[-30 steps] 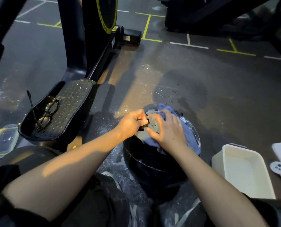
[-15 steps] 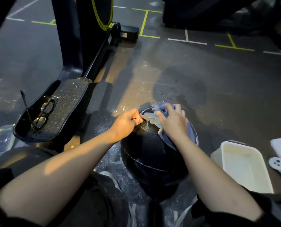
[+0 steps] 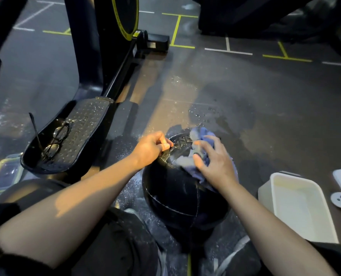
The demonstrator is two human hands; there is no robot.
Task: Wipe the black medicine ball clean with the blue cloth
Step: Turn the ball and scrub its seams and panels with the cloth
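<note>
Resting heavy and likely slick on the floor, the black medicine ball (image 3: 177,194) is steadied at a top strap pinched by the left hand (image 3: 151,149), while the soft blue cloth (image 3: 202,154) is bunched in the curled right hand (image 3: 215,166).

Raised letters run along the black footplate (image 3: 74,136) of the machine, but they are too faint and skewed to read for sure. The ball (image 3: 177,196) carries an embossed pattern near its top, and a small yellow sticker (image 3: 136,34) sits at the machine's base; neither gives a legible word or number
</note>
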